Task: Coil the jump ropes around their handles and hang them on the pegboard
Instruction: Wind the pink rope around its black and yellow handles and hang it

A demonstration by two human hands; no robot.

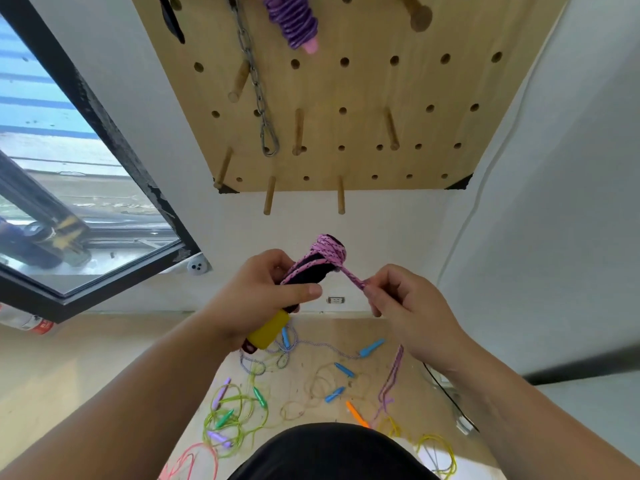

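Your left hand (263,296) is gripping the black foam handles with a yellow end (311,276), fingers curled round them, below the wooden pegboard (363,91). Your right hand (408,313) is pinching the pink braided rope (327,251), which is lying coiled round the handles' top. On the floor beneath, loose coloured jump ropes (239,407) are lying tangled.

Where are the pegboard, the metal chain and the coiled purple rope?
pegboard (381,84): head view, bare wood between holes.
metal chain (255,83): head view, middle links.
coiled purple rope (292,19): head view, wound coils.
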